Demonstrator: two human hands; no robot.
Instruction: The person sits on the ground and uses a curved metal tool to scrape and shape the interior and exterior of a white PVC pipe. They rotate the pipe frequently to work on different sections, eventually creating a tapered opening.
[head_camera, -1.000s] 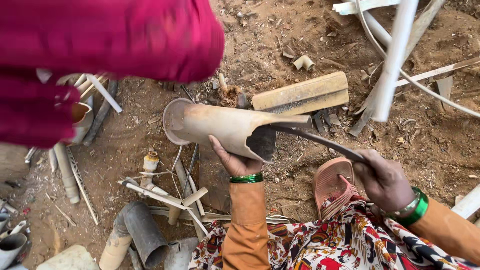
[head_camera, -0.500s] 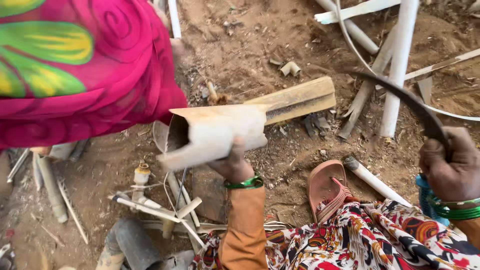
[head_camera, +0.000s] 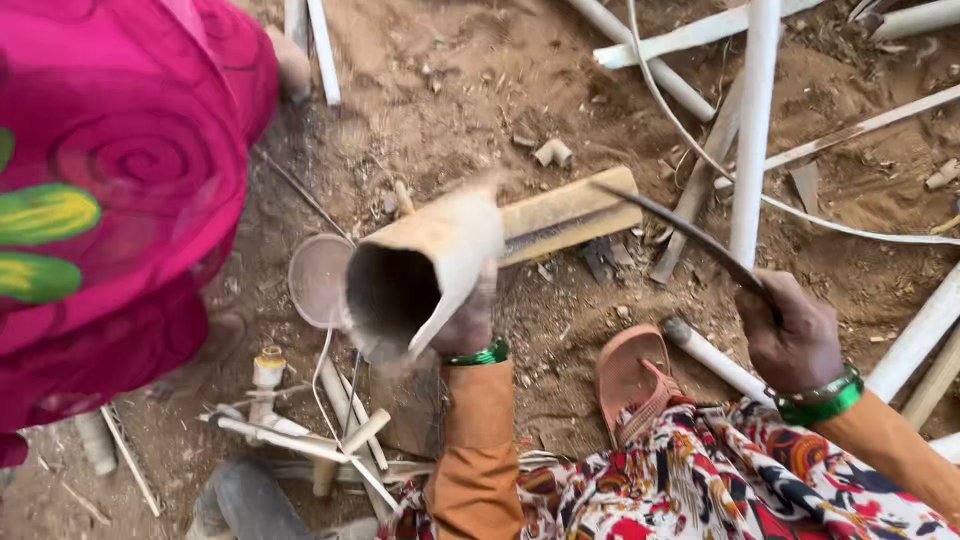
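Brown dirt ground (head_camera: 470, 90) in bright daylight, with white pipes (head_camera: 752, 130) and small scraps lying all around

Orange long sleeves cover both arms, and green bangles ring each wrist, by the left hand (head_camera: 468, 322) and the right hand (head_camera: 793, 335). A floral garment in red, white and dark drapes below; a pink sandal (head_camera: 630, 385) shows.
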